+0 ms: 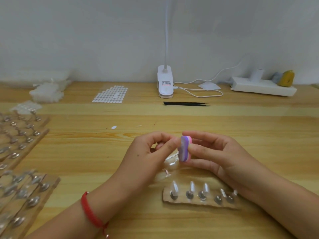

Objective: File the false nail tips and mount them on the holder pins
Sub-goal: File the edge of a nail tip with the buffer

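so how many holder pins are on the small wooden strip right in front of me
5 holder pins on the small wooden strip, left to right: first, second, third, fourth, fifth, beside the right forearm, which may hide a sixth.

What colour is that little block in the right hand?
Purple and pink layers on the filing block, seen in the head view.

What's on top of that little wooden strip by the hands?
Five metal pins stand on the wooden strip, with pale nail tips on at least three. The right forearm covers its right end, hiding anything there.
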### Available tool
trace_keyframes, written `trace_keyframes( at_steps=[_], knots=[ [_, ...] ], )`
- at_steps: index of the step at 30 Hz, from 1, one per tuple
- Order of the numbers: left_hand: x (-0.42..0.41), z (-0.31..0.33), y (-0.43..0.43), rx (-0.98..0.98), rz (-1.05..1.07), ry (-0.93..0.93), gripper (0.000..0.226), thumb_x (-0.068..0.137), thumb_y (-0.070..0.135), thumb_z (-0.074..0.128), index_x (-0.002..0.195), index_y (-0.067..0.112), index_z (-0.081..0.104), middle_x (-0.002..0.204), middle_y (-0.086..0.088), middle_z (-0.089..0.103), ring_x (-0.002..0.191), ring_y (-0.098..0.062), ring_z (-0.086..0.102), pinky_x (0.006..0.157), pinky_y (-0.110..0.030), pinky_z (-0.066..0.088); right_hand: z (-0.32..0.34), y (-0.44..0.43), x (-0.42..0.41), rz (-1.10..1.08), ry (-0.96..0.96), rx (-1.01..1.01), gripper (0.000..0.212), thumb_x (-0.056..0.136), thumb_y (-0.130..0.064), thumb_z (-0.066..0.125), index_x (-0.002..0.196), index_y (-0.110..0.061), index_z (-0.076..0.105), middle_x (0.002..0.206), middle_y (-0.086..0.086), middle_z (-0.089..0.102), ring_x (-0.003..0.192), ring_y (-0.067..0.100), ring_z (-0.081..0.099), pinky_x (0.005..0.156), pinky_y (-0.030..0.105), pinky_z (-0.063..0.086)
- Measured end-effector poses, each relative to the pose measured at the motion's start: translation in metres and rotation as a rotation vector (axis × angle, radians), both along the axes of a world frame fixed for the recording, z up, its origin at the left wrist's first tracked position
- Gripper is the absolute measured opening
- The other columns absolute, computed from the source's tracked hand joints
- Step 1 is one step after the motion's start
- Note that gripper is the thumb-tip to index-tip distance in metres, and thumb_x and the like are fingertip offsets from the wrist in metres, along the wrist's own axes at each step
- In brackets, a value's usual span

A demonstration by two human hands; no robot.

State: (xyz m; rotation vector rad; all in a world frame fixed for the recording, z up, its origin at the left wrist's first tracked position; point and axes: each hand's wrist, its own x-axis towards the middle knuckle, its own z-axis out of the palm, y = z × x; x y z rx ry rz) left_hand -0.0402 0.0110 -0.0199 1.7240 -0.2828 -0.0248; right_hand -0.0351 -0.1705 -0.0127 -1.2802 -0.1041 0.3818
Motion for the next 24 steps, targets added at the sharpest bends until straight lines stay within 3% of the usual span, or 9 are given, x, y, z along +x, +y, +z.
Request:
trace_keyframes(
  at_steps=[4, 7, 10, 19, 24],
  knots=[
    [-0.0007, 0.0008, -0.0013, -0.004, -0.017, -0.006, 0.028, 0.074, 0.048, 0.063, 0.079, 0.022, 0.074, 0.074, -0.029, 0.054, 0.065, -0.016, 0.043, 0.057, -0.023, 0.035, -0.0008, -0.0015, 0.0009, -0.053, 0.018, 0.045, 0.035, 0.067, -0.013, 0.075, 0.102, -0.009, 0.076, 0.105, 0.018, 0.073, 0.09, 0.027, 0.072, 0.072, 0.029, 0.059],
    [0.0004, 0.0007, -0.0004, -0.03, 0.05, -0.021, 0.033, 0.07, 0.052, 0.063, 0.08, 0.022, 0.074, 0.078, -0.028, 0.057, 0.07, -0.015, 0.048, 0.061, -0.019, 0.04, -0.0014, 0.0007, -0.0011, -0.015, -0.022, -0.015, 0.034, 0.067, -0.015, 0.076, 0.101, -0.013, 0.076, 0.104, 0.014, 0.073, 0.09, 0.026, 0.073, 0.071, 0.029, 0.059],
    [-0.0007, 0.0007, -0.0008, -0.016, 0.005, -0.007, 0.032, 0.069, 0.05, 0.064, 0.078, 0.021, 0.073, 0.072, -0.028, 0.05, 0.062, -0.014, 0.042, 0.056, -0.017, 0.037, -0.001, -0.0009, 0.0005, -0.031, -0.007, 0.024, 0.035, 0.068, -0.016, 0.076, 0.102, -0.012, 0.076, 0.102, 0.015, 0.073, 0.085, 0.025, 0.073, 0.072, 0.029, 0.059],
    [-0.0024, 0.0025, -0.0009, 0.0, -0.008, 0.004, 0.034, 0.066, 0.054, 0.064, 0.077, 0.023, 0.073, 0.073, -0.027, 0.052, 0.065, -0.015, 0.042, 0.058, -0.021, 0.035, -0.0009, -0.0037, 0.002, -0.033, 0.02, 0.063, 0.034, 0.069, -0.014, 0.077, 0.103, -0.01, 0.076, 0.103, 0.017, 0.073, 0.087, 0.024, 0.072, 0.07, 0.027, 0.058],
    [-0.0009, 0.0031, 0.0021, -0.018, 0.037, 0.012, 0.033, 0.069, 0.053, 0.062, 0.079, 0.023, 0.073, 0.073, -0.027, 0.054, 0.066, -0.014, 0.043, 0.057, -0.016, 0.037, -0.0009, -0.0001, -0.0022, 0.005, -0.037, -0.013, 0.035, 0.065, -0.015, 0.081, 0.099, -0.013, 0.077, 0.098, 0.01, 0.074, 0.084, 0.021, 0.073, 0.07, 0.028, 0.059]
  ],
)
